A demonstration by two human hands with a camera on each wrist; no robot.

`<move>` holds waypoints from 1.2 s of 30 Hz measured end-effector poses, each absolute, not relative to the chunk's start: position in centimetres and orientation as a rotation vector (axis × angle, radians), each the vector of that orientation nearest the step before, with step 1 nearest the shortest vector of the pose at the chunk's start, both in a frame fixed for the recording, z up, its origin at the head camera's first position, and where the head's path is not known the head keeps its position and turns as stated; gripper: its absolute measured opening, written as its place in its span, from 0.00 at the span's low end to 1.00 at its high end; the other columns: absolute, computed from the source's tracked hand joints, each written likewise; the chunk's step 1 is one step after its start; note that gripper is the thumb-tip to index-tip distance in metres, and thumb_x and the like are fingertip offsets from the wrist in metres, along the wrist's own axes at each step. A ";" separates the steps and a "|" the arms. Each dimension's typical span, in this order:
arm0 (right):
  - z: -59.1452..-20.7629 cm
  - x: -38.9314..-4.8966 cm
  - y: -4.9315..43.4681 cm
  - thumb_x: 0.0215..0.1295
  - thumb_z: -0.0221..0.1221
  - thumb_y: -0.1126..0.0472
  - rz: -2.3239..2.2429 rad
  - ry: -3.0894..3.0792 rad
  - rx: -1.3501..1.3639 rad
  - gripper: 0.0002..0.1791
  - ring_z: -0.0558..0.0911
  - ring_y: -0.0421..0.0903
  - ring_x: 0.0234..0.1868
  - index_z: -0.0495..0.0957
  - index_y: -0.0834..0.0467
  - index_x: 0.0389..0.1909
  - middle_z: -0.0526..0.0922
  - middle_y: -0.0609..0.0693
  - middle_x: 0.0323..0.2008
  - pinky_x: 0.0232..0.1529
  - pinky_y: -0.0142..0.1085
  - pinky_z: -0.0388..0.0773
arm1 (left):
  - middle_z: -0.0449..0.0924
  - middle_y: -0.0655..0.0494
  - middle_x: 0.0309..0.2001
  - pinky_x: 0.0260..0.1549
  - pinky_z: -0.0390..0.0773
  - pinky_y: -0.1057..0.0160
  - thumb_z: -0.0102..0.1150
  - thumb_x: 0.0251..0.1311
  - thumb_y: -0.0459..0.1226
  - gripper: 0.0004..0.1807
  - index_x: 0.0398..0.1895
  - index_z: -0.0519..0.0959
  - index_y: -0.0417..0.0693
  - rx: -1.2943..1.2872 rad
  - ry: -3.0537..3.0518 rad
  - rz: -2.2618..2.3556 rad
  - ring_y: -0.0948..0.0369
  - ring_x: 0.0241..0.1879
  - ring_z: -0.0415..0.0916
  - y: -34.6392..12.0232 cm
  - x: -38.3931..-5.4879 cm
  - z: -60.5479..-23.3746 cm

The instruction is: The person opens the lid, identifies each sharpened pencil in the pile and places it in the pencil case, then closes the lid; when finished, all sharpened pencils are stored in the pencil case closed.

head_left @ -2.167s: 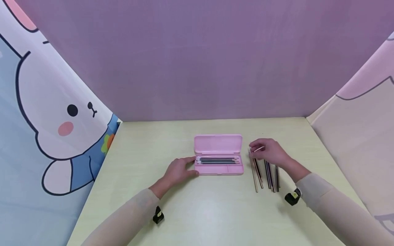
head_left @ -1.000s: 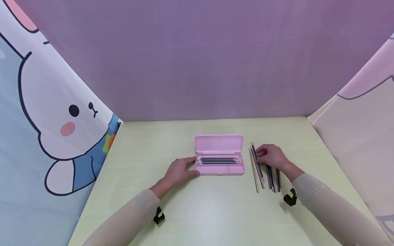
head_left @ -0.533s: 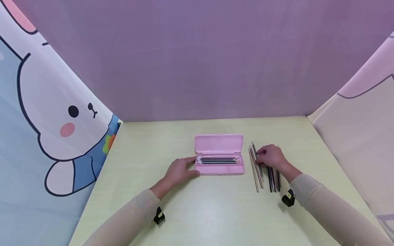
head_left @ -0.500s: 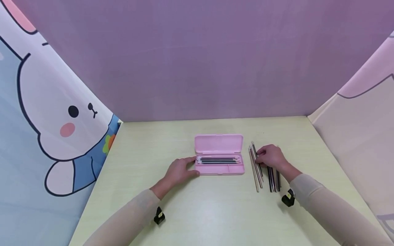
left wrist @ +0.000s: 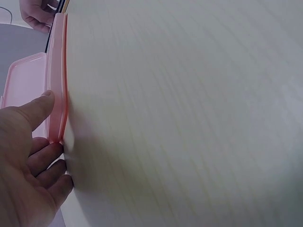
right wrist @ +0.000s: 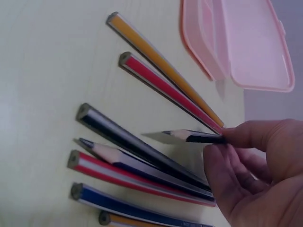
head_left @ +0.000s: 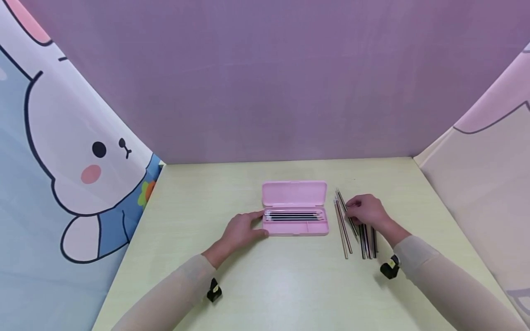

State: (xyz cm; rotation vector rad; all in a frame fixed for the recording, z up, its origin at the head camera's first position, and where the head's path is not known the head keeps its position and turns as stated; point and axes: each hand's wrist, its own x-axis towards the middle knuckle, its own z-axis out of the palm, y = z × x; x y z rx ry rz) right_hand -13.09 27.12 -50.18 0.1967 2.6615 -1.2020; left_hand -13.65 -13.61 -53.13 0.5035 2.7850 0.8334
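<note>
A pink pencil case lies open on the table, its lid tipped back; several dark pencils fill its rear compartment. My left hand holds the case's left end, thumb against the front wall. To the right of the case, my right hand pinches a dark, sharpened pencil between thumb and fingers, just above the tabletop. Beside it lie a yellow pencil and a red pencil. Several more, including a blue pencil, lie partly hidden beneath the hand.
The pale table meets a purple backdrop behind the case. Printed cloths, the left cloth with a cartoon rabbit, flank it. Each wrist carries a small black camera, such as the right camera.
My right hand has come slightly nearer and now pinches a dark pencil, whose near end has swung right, away from the two leftmost pencils. My left hand stays on the case.
</note>
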 end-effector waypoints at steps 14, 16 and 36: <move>-47.3 -12.5 27.9 0.73 0.59 0.64 -1.611 2.475 0.040 0.24 0.87 0.45 0.40 0.72 0.74 0.64 0.80 0.72 0.54 0.45 0.51 0.89 | 0.78 0.52 0.68 0.67 0.73 0.43 0.72 0.57 0.54 0.39 0.73 0.73 0.58 0.495 2.778 0.841 0.47 0.69 0.73 -13.5 -13.5 -53.1; -46.7 -12.5 27.8 0.73 0.60 0.64 -1.620 2.477 0.018 0.24 0.86 0.42 0.40 0.72 0.73 0.64 0.80 0.71 0.53 0.44 0.51 0.89 | 0.77 0.51 0.68 0.67 0.73 0.43 0.72 0.58 0.54 0.39 0.73 0.73 0.58 0.496 2.779 0.842 0.47 0.69 0.73 -13.5 -13.5 -53.0; -44.3 -14.6 23.5 0.71 0.63 0.63 -1.473 2.448 -0.238 0.19 0.85 0.52 0.45 0.80 0.67 0.60 0.84 0.64 0.50 0.48 0.51 0.88 | 0.77 0.51 0.68 0.69 0.71 0.41 0.72 0.58 0.53 0.39 0.73 0.73 0.56 0.493 2.775 0.851 0.46 0.70 0.72 -13.6 -13.4 -52.7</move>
